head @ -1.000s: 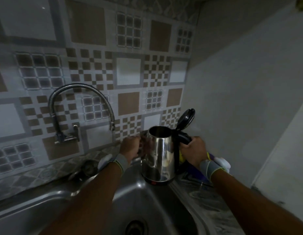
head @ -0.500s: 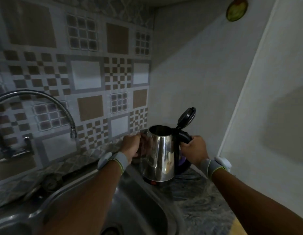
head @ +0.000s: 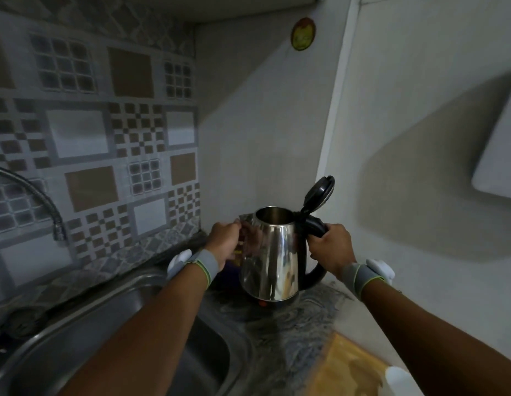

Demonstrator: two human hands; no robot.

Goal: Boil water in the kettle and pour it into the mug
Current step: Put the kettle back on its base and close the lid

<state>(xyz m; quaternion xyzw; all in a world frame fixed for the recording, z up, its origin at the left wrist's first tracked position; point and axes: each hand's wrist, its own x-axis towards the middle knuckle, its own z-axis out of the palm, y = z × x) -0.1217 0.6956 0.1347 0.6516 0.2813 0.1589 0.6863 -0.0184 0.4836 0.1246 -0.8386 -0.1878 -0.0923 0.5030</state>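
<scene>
A shiny steel kettle [head: 272, 258] with a black handle is held just above the dark stone counter [head: 300, 324], right of the sink. Its black lid [head: 320, 192] stands hinged open. My right hand [head: 331, 247] grips the black handle. My left hand [head: 224, 242] holds the kettle's left side near the spout, fingers curled against the body. No mug is in view. Something purple and yellow shows behind the kettle, mostly hidden.
A steel sink [head: 128, 338] fills the lower left, with a curved tap [head: 55, 221] over it. The tiled wall is behind, a plain wall [head: 391, 138] close on the right. A wooden board [head: 348, 370] lies at the counter's near right.
The kettle, held in both hands, has moved right from over the sink to above the counter in the corner. The view has swung right with it.
</scene>
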